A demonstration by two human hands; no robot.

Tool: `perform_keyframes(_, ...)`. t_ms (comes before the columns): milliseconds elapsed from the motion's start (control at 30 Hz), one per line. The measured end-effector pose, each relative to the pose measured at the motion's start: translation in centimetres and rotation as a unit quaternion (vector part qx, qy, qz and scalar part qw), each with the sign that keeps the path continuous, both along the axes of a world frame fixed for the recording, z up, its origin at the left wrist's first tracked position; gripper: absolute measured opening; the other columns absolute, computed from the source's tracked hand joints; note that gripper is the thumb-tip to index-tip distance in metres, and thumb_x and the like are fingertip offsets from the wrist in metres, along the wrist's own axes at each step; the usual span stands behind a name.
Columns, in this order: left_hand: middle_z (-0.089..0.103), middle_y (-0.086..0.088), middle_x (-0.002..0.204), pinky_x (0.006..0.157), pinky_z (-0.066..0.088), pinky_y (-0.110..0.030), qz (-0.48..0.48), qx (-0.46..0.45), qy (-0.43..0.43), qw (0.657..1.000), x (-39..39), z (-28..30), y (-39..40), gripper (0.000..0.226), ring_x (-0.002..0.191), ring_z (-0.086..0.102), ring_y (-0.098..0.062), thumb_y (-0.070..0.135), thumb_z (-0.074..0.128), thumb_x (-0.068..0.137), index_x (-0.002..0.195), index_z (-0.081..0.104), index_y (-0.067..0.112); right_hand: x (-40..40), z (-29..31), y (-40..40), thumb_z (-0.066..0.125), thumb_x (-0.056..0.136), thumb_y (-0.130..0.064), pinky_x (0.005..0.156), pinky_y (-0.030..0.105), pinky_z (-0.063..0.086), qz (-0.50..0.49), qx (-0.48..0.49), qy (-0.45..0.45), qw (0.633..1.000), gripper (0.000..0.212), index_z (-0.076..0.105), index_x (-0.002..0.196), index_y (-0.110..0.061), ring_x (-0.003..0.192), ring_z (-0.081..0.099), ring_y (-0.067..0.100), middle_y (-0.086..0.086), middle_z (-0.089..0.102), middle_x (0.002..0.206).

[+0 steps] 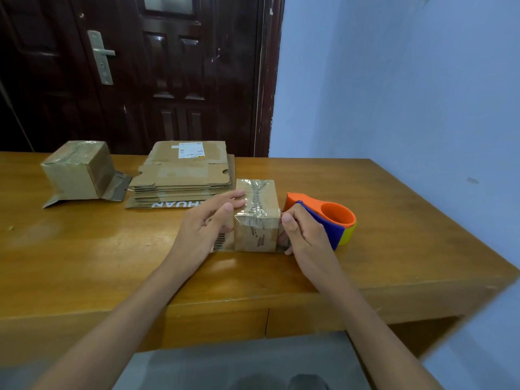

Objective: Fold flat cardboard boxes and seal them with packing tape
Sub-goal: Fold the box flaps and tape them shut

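While the left hand point(209, 220) lies flat-fingered against the small box point(257, 218), the right hand point(302, 235) grips the tape dispenser point(323, 218) beside it; top seam is taped, flat stack point(183, 175) behind the box remains unfolded.

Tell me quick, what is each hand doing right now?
Left hand: open, straight fingers pressing on the taped cardboard box.
Right hand: closed on the tape dispenser, held against the box's right side.

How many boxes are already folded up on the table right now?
2. One box sits between the left hand and right hand; the other box stands far left. The flat stack is unfolded.
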State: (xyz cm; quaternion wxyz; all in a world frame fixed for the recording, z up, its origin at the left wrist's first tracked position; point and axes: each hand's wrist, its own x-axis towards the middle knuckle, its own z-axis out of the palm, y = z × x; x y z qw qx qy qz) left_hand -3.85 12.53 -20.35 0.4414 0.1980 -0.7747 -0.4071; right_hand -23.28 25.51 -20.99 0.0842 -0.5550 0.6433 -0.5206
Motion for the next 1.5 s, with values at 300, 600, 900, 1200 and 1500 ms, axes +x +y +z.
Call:
perform_keyframes(300,0.064,0.023,0.139,0.101,0.058,-0.051,0.058,-0.062,-0.021,0.996,-0.5,-0.6,0.0,0.037,0.134,0.056,0.001,0.051,0.067,0.096,0.123,0.074,0.027,-0.1,0.2,-0.2,0.063,0.098,-0.049,0.064,0.03,0.063,-0.006,0.011,-0.018,1.0,0.018,0.06,0.096,-0.032,0.093,0.072,0.01,-0.015,0.072,0.104)
perform_keyframes(600,0.057,0.023,0.148,0.099,0.06,-0.049,0.015,-0.035,-0.051,0.998,0.3,-0.6,-0.6,0.048,0.143,0.048,-0.004,0.047,0.069,0.089,0.134,0.068,0.029,-1.1,-0.2,0.0,0.074,0.092,-0.045,0.066,0.032,0.063,0.025,0.053,-0.099,0.993,0.024,0.068,0.101,-0.023,0.092,0.072,0.017,-0.005,0.072,0.103)
perform_keyframes(900,0.055,0.026,0.148,0.085,0.059,-0.02,0.024,-0.068,-0.045,0.996,0.2,-0.7,-0.3,0.041,0.14,0.049,-0.001,0.041,0.074,0.094,0.133,0.067,0.031,0.5,1.0,-0.5,0.06,0.075,-0.089,0.086,0.029,0.061,-0.012,0.105,0.031,0.994,0.093,0.039,0.15,-0.039,0.107,0.064,-0.001,-0.019,0.064,0.125)
perform_keyframes(1200,0.065,0.016,0.139,0.101,0.051,-0.022,0.073,-0.134,-0.061,0.986,-0.4,0.1,-0.2,0.041,0.13,0.056,0.005,0.049,0.065,0.097,0.126,0.072,0.022,-0.2,1.1,-2.4,0.02,0.082,-0.099,0.063,0.034,0.062,-0.092,0.142,0.24,0.956,0.087,0.035,0.137,-0.033,0.077,0.067,0.005,-0.01,0.07,0.099)
perform_keyframes(1500,0.063,0.015,0.145,0.098,0.06,-0.038,0.05,-0.116,-0.059,0.99,-0.1,-0.5,-0.9,0.034,0.138,0.053,-0.001,0.04,0.065,0.1,0.128,0.071,0.022,-2.5,0.2,-1.3,0.017,0.1,-0.071,0.075,0.032,0.059,0.012,0.16,0.18,0.971,0.065,0.041,0.148,-0.034,0.089,0.066,0.0,-0.014,0.07,0.104)
